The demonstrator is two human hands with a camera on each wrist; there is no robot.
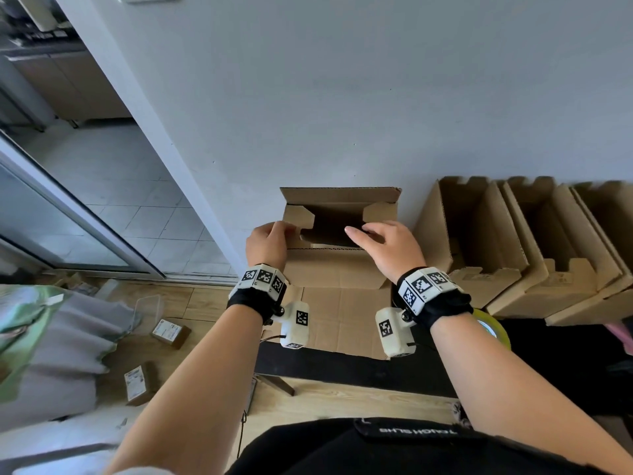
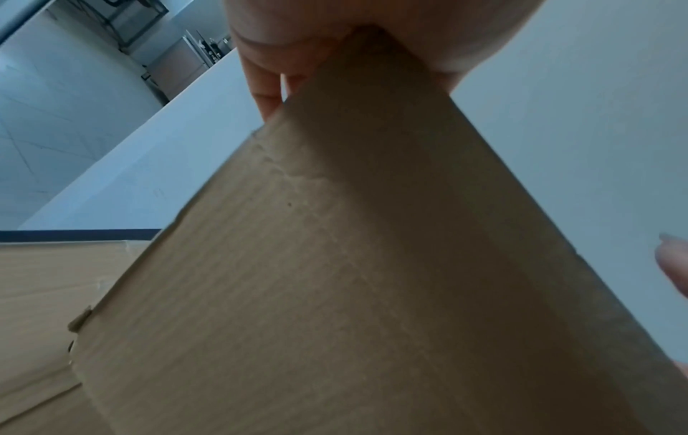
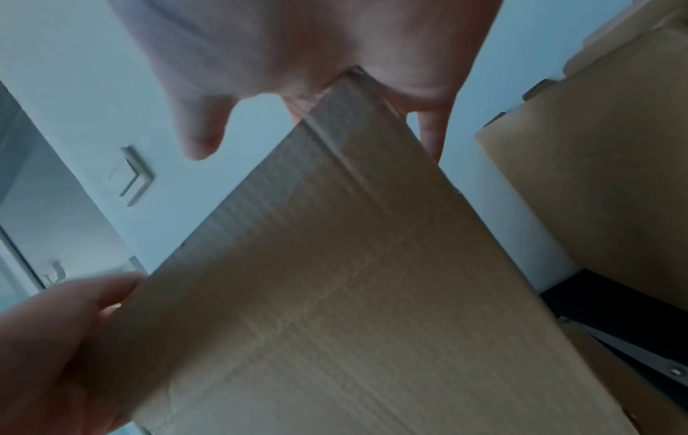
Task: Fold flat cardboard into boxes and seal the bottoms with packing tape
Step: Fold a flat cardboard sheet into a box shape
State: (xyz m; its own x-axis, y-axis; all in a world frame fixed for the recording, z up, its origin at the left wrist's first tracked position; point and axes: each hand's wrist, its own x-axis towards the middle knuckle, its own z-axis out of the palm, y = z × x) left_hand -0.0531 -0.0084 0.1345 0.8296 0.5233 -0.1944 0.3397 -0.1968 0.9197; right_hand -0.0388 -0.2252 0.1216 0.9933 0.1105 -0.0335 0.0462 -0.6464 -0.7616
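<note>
Clearly the forming step was in hand: the half-erected brown corrugated cardboard box (image 1: 337,265) stood open-topped against the pale grey wall (image 1: 342,97), its flaps up and none folded shut, no tape on it that I could see. At the box's left corner the left hand (image 1: 269,243) curled round the left notched end flap (image 1: 297,216), thumb and fingers pinching the board. At the box's right corner the right hand (image 1: 388,246) cupped the right end flap's (image 1: 378,211) edge, fingers loosely bent over it. Next, I judged, both end flaps needed pressing inward together before the long flaps. Behind the box the wall left no room; right of it, a row of finished brown cardboard boxes (image 1: 513,241) crowded close, with a yellow-rimmed tape roll (image 1: 496,325) near the box's right front corner.
</note>
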